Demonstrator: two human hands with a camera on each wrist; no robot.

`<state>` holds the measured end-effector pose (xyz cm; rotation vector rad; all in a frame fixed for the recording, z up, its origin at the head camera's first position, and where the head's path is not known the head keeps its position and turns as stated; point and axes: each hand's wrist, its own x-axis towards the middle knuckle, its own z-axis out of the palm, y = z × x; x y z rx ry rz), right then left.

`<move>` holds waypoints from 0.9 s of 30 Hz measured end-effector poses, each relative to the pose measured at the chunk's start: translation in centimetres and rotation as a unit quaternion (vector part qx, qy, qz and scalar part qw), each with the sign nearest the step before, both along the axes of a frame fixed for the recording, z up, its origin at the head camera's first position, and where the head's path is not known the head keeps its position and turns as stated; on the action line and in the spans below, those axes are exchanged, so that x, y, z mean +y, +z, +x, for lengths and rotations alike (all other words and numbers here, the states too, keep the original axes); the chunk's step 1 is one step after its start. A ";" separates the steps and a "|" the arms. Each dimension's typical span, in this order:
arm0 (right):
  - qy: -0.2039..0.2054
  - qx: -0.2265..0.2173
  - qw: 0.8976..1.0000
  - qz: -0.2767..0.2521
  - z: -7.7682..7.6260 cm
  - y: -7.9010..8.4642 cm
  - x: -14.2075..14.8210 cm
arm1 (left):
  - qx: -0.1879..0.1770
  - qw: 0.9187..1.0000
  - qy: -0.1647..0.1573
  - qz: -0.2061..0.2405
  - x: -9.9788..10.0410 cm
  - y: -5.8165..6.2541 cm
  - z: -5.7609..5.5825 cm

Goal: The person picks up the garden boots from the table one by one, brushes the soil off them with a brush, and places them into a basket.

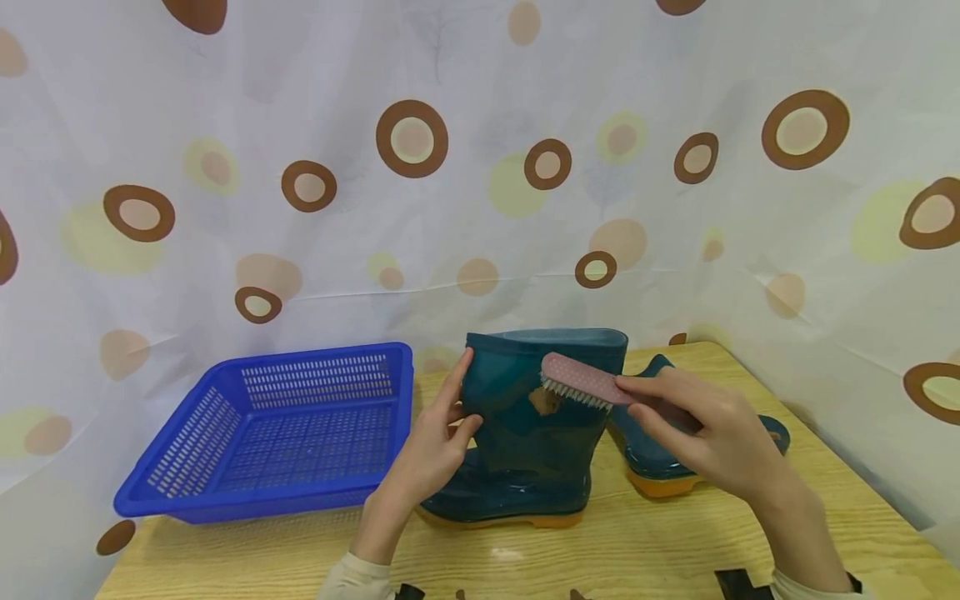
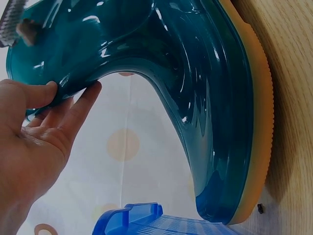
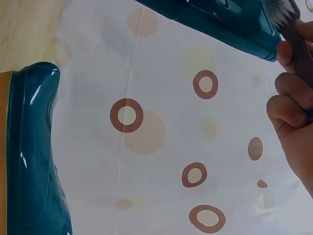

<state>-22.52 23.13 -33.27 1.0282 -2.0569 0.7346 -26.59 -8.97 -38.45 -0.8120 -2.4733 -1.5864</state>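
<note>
A glossy teal rubber boot [image 1: 517,467] with an orange sole stands upright on the table in the head view. On its shaft is a brown patch [image 1: 544,403], seen in the left wrist view too. My left hand [image 1: 427,450] grips the shaft's front edge, thumb on the near side and fingers behind. In my right hand [image 1: 712,425] is a pink brush [image 1: 579,380] with pale bristles, its head over the shaft beside the patch. Whether the bristles touch the boot, I cannot tell. The right wrist view shows fingers curled round the brush handle [image 3: 299,54].
A blue plastic basket [image 1: 300,500] with slotted sides sits left of the boot. To the right rests a second teal boot [image 1: 652,446], partly hidden by my right hand. A patterned sheet [image 1: 450,225] hangs behind the wooden table [image 1: 637,558]. A dark speck [image 2: 260,209] lies near the toe.
</note>
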 end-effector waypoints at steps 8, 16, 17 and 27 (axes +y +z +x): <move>-0.035 -0.012 0.998 0.042 -0.1 -0.2 -0.3 | -0.005 1.000 0.003 0.003 0.0 -0.1 -0.1; 0.003 -0.087 0.992 0.094 -0.4 -1.1 -0.7 | 0.001 1.000 0.004 0.001 0.0 -0.1 -0.1; 0.009 -0.101 0.990 0.097 -0.4 -1.2 -0.8 | 0.002 1.000 0.004 0.001 0.0 -0.1 -0.1; 0.029 -0.053 0.997 0.051 -0.3 -0.9 -0.9 | 0.001 1.000 -0.003 0.005 -0.1 -0.1 -0.1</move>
